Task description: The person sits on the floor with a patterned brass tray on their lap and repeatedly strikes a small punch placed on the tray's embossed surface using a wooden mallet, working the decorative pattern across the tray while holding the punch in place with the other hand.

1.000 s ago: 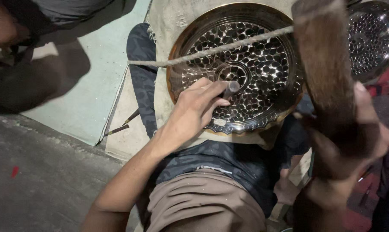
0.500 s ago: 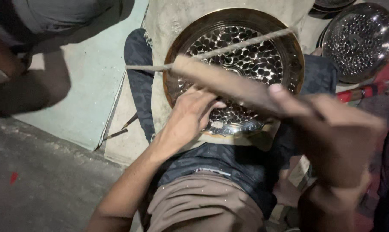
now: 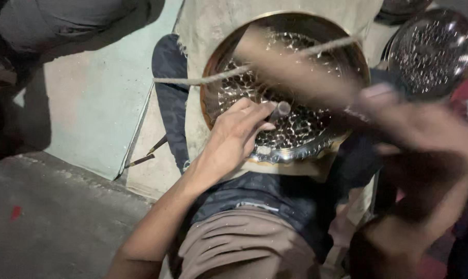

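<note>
Left hand (image 3: pixel 239 135): fingers curled round a short metal punch (image 3: pixel 281 110), pinching it between thumb and fingertips. The heel of the hand rests on the near rim of the plate.
Punch: stands nearly upright, its tip down on the dimpled face of the plate, a little below the plate's middle. The top end is bare and grey.
Right hand (image 3: pixel 425 132): blurred with motion, at the right of the view. It is closed round a wooden mallet (image 3: pixel 291 70); how tight the grip is cannot be told through the blur.
Mallet: a brown smear that slants from the right hand up and left across the plate, above the punch. Whether it touches the punch cannot be told.
Plate (image 3: pixel 316 132): round, shiny metal with a brass-coloured rim and a hammered pattern of small dents. It lies on a pale cloth (image 3: pixel 203 31) over the person's lap, between the two hands.
Cord (image 3: pixel 203 80): stretched taut across the upper part of the plate, from the left over to the right rim.
Second plate (image 3: pixel 433 51): same dimpled kind, at the upper right, apart from both hands.
Floor (image 3: pixel 48 222): grey concrete at the lower left, with a pale green mat (image 3: pixel 94 103) above it.
</note>
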